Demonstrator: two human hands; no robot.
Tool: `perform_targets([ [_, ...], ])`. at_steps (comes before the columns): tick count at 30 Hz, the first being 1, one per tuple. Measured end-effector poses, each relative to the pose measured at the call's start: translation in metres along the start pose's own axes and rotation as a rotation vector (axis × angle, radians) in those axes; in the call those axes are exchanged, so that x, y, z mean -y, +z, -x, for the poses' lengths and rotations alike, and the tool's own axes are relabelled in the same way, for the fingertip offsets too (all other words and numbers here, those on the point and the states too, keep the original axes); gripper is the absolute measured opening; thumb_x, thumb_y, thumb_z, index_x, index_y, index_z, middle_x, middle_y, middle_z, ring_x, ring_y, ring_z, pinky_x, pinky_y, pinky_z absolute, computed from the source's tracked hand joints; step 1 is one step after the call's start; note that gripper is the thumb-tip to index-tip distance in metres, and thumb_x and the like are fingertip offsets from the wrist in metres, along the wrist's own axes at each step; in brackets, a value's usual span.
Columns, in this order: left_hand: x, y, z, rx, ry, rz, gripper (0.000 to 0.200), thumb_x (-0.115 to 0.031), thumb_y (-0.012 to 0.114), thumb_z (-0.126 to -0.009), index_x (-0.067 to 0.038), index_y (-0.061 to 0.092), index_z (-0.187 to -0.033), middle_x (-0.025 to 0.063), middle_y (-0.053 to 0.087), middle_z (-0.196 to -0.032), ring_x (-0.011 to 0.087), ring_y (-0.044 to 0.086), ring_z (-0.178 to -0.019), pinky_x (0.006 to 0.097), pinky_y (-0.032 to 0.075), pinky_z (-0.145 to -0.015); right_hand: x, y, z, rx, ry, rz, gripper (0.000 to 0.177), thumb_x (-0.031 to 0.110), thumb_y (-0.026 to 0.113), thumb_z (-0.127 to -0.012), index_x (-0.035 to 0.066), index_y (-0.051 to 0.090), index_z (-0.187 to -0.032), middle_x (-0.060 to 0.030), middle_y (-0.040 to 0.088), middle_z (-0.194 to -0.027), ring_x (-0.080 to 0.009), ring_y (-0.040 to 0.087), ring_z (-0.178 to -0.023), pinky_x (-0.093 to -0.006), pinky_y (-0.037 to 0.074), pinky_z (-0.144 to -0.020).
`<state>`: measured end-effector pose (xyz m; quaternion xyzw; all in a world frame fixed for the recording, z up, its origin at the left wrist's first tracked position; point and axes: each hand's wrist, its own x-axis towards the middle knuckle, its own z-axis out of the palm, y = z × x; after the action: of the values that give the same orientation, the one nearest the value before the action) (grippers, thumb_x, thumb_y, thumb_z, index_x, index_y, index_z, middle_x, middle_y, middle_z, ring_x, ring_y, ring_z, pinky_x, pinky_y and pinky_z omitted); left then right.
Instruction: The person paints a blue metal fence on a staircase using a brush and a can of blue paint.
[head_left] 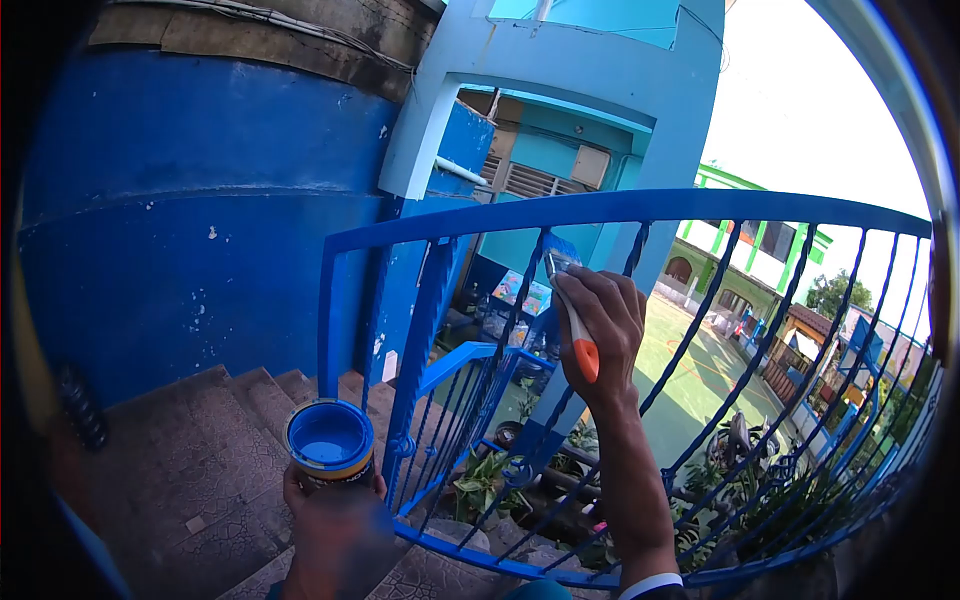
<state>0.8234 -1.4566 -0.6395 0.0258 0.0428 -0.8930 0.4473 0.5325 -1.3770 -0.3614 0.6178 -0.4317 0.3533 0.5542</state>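
Paint tin [332,468] — blk w/ yellow band, blue inside.

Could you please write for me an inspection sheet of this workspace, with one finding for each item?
Surface: blue railing with twisted bars, beside stairs with patterned treads.
Job's things: paint can, open, with blue paint inside; brush, bristles blue.
Clutter: plants beyond the railing; a dark ribbed object at far left, unclear what.
Hands: left hand, partly blurred, holds the can; right hand grips the brush, bristles just below the top rail.
Cables: pale lines along the wall top; cables or thin pipes, cannot tell.
Surroundings: blue wall with pale chipped spots; green court outside.
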Motion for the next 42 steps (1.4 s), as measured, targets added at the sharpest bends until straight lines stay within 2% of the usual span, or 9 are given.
perform_targets([
  [7, 0.002, 0.001, -0.004, 0.022, -0.047, 0.025, 0.084, -0.073, 0.037, -0.098, -0.011, 0.055, -0.152, 0.0249, 0.066, -0.135, 0.0414, 0.068, -0.12, 0.0617, 0.054, -0.098, 0.019, -0.02, -0.012, 0.128, -0.064, 0.039, 0.038, 0.013, 0.085, -0.08, 0.01, 0.079, -0.117, -0.0066, 0.077, -0.117, -0.0262, 0.068, -0.109, -0.0437, 0.044, -0.1],
  [15, 0.006, -0.002, -0.01, 0.065, -0.034, 0.001, 0.09, -0.074, 0.033, -0.099, -0.003, 0.054, -0.15, 0.0278, 0.067, -0.126, 0.0418, 0.07, -0.115, 0.0592, 0.056, -0.094, 0.052, -0.017, -0.031, 0.393, -0.249, 0.199, 0.037, 0.009, 0.077, -0.082, 0.007, 0.076, -0.119, -0.005, 0.07, -0.117, -0.0231, 0.063, -0.115, -0.0458, 0.041, -0.101],
  [19, 0.0, -0.012, -0.01, 0.097, -0.106, 0.053, 0.08, -0.071, 0.039, -0.099, -0.014, 0.053, -0.154, 0.0216, 0.063, -0.142, 0.0398, 0.067, -0.124, 0.0645, 0.057, -0.094, 0.065, -0.008, -0.044, 0.361, -0.327, 0.292, 0.03, 0.012, 0.076, -0.082, 0.006, 0.074, -0.112, -0.0072, 0.069, -0.114, -0.0226, 0.062, -0.108, -0.0425, 0.041, -0.096],
  [25, 0.002, -0.01, -0.011, 0.076, -0.048, 0.005, 0.077, -0.07, 0.04, -0.1, -0.016, 0.054, -0.153, 0.0199, 0.067, -0.138, 0.0398, 0.069, -0.122, 0.0643, 0.059, -0.094, 0.066, 0.037, -0.047, 0.336, -0.461, 0.514, 0.014, 0.018, 0.073, -0.084, 0.007, 0.069, -0.092, -0.0066, 0.063, -0.098, -0.0222, 0.058, -0.1, -0.0403, 0.041, -0.091],
  [29, 0.004, -0.007, -0.008, 0.1, -0.029, -0.032, 0.082, -0.072, 0.039, -0.1, -0.008, 0.056, -0.149, 0.0235, 0.069, -0.132, 0.0385, 0.072, -0.119, 0.0608, 0.061, -0.092, 0.068, 0.051, -0.033, 0.478, -0.502, 0.578, 0.012, 0.02, 0.072, -0.088, 0.009, 0.069, -0.085, -0.0046, 0.057, -0.088, -0.0214, 0.055, -0.096, -0.039, 0.041, -0.091],
  [30, 0.002, -0.018, -0.017, 0.266, 0.045, -0.151, 0.086, -0.073, 0.038, -0.1, -0.005, 0.056, -0.148, 0.0255, 0.07, -0.126, 0.0394, 0.073, -0.115, 0.0597, 0.061, -0.092, 0.068, 0.052, -0.03, 0.477, -0.509, 0.569, 0.012, 0.02, 0.072, -0.089, 0.01, 0.069, -0.084, -0.0042, 0.055, -0.086, -0.0212, 0.054, -0.095, -0.0384, 0.04, -0.091],
  [33, 0.0, -0.012, -0.009, 0.086, 0.037, -0.025, 0.098, -0.079, 0.038, -0.098, 0.004, 0.052, -0.148, 0.0292, 0.067, -0.129, 0.0449, 0.07, -0.114, 0.0593, 0.058, -0.091, 0.07, 0.05, -0.031, 0.444, -0.523, 0.553, 0.013, 0.022, 0.073, -0.089, 0.01, 0.069, -0.084, -0.0047, 0.056, -0.087, -0.0211, 0.055, -0.098, -0.0364, 0.039, -0.091],
  [40, -0.015, -0.029, -0.007, 0.262, 0.024, -0.158, 0.095, -0.076, 0.051, -0.097, -0.001, 0.049, -0.154, 0.0255, 0.064, -0.136, 0.0423, 0.063, -0.127, 0.0569, 0.055, -0.102, 0.061, 0.045, -0.028, 0.518, -0.476, 0.643, 0.02, 0.026, 0.079, -0.084, 0.01, 0.069, -0.084, -0.0051, 0.06, -0.092, -0.0222, 0.055, -0.102, -0.0377, 0.04, -0.092],
  [42, -0.006, 0.001, 0.007, 0.123, 0.04, -0.055, 0.093, -0.075, 0.047, -0.097, 0.0, 0.051, -0.152, 0.0263, 0.064, -0.135, 0.0414, 0.065, -0.124, 0.0574, 0.056, -0.098, 0.07, 0.034, -0.014, 0.408, -0.436, 0.425, 0.019, 0.026, 0.078, -0.085, 0.009, 0.069, -0.084, -0.0053, 0.063, -0.093, -0.0225, 0.056, -0.101, -0.0379, 0.04, -0.09],
])
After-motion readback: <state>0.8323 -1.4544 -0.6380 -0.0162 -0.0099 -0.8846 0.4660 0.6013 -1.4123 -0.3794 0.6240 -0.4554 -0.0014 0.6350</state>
